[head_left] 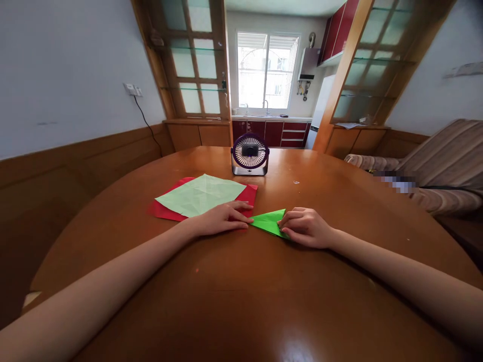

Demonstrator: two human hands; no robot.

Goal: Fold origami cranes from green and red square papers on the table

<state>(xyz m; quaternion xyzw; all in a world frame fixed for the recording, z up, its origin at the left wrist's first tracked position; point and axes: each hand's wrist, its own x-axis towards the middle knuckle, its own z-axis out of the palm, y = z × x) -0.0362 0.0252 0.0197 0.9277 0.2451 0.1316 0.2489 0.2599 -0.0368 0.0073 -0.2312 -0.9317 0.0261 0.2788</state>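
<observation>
A bright green folded sheet of paper [268, 221] lies on the table between my hands, shaped like a narrow triangle with its point to the left. My left hand [222, 217] rests with fingers stretched out, one fingertip touching that point. At the wide right end, my right hand [307, 227] has its fingers curled and closed on the paper's edge, covering part of it. Beyond my left hand lies a pale green creased sheet [202, 193] on top of red paper [166, 211]. My left hand overlaps the near edge of these sheets.
A small dark purple desk fan [250, 152] stands farther back on the round-ended wooden table [241, 301]. A striped armchair [441, 161] is at the right. Behind the table are wooden cabinets [199, 136] and a kitchen window [267, 70].
</observation>
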